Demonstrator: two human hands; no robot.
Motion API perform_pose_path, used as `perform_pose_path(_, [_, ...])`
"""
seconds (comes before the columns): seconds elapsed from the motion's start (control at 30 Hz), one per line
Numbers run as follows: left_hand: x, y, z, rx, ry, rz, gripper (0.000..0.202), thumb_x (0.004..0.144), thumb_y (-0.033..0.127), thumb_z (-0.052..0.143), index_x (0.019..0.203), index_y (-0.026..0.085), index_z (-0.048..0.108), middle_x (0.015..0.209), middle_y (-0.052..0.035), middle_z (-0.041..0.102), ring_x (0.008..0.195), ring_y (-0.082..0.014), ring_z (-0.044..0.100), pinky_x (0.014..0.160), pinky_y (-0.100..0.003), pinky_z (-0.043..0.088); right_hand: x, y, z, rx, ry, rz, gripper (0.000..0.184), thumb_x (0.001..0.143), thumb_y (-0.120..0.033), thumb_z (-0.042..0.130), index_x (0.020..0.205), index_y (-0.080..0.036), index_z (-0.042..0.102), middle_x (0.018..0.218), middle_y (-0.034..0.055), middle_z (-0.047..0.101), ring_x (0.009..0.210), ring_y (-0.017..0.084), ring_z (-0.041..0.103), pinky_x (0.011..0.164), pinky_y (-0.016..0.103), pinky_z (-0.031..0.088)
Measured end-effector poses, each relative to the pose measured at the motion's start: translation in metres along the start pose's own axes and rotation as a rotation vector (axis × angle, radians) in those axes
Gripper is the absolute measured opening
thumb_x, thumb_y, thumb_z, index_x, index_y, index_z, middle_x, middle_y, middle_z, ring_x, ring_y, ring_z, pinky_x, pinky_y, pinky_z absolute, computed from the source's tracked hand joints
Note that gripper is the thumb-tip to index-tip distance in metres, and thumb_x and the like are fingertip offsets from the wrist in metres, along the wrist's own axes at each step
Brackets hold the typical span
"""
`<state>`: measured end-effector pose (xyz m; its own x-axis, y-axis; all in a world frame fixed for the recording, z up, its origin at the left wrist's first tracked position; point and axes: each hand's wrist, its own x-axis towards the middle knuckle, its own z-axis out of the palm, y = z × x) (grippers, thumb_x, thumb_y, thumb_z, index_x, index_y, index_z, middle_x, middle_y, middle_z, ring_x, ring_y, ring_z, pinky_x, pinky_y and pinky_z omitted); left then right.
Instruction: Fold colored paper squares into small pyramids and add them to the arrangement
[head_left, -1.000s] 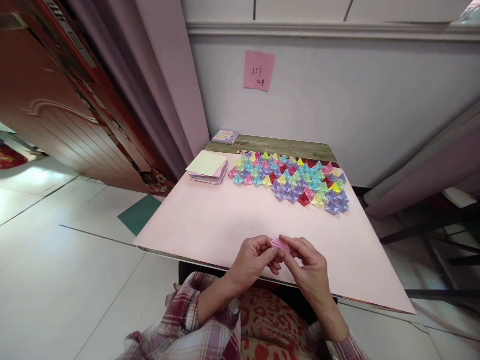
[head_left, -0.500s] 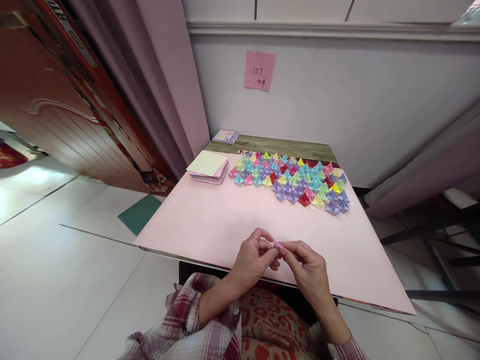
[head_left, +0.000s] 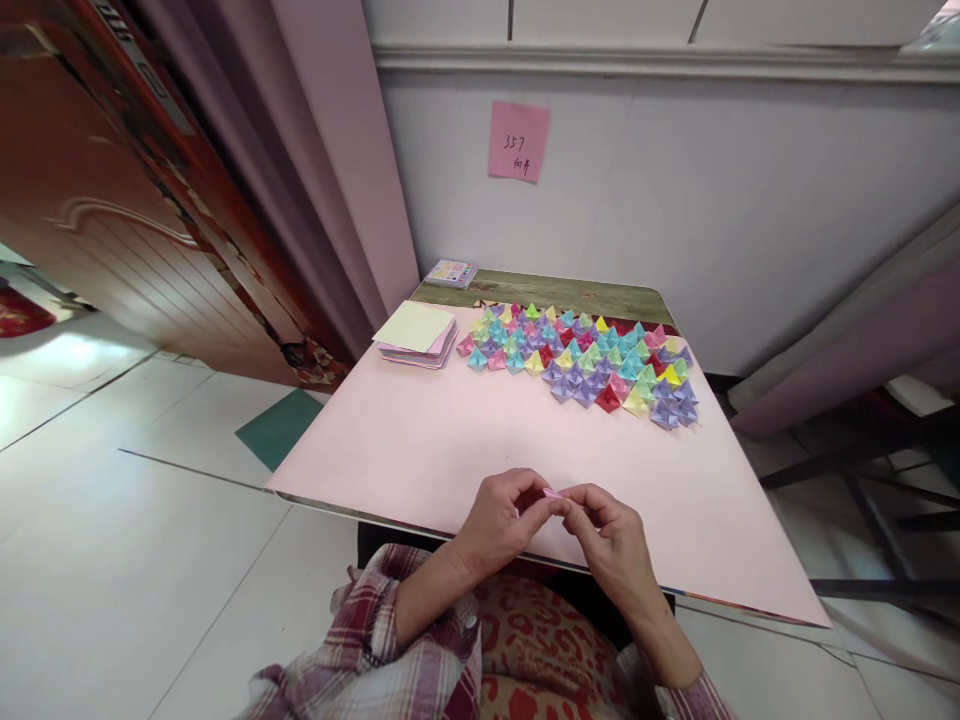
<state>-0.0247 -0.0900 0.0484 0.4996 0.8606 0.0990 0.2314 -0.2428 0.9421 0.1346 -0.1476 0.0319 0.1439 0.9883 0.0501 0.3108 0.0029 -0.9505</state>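
A small folded piece of pink paper [head_left: 552, 493] is pinched between both hands above the front part of the table. My left hand [head_left: 501, 518] grips its left side with thumb and fingers closed. From the other side my right hand [head_left: 611, 532] holds it, thumb tip close to the left thumb. Most of the paper is hidden behind the fingertips. Beyond the hands, rows of small folded paper pieces [head_left: 577, 355] in purple, blue, green, yellow, pink and red stand on the table.
The table [head_left: 390, 440] has a pale pink top. At its far left are a stack of square paper [head_left: 415, 332] and a printed pack [head_left: 451, 273]. A green sheet [head_left: 279, 428] lies on the floor at left. A pink note [head_left: 519, 142] is stuck to the wall.
The left fingers have curled in and lowered slightly around the pink paper, and the thumbs have come together. Less of the paper shows now. The things on the table are unmoved.
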Motion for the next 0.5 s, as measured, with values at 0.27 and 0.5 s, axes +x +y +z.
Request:
perform_pose_path(0.27, [0.003,-0.003,-0.009,0.032,-0.095,0.068,0.023,0.089,0.030,0.057,0.072,0.018,0.065,0.068,-0.0018,0.061,0.066,-0.0138,0.053,0.064,-0.024,0.038,0.000,0.004,0.002,0.046,-0.061,0.086,0.029,0.087,-0.045,0.061,0.084,-0.019,0.072,0.068,0.0024,0.066,0.059,0.015,0.055,0.058,0.025,0.043])
perform_pose_path(0.5, [0.002,-0.009,-0.008,-0.161,-0.132,-0.021,0.026,0.089,0.032,0.056,0.072,0.016,0.067,0.068,-0.0020,0.063,0.064,-0.0127,0.053,0.062,-0.024,0.039,0.001,0.004,0.001,0.042,-0.089,0.074,0.030,0.087,-0.045,0.061,0.081,-0.018,0.072,0.070,0.0028,0.066,0.060,0.014,0.054,0.058,0.025,0.043])
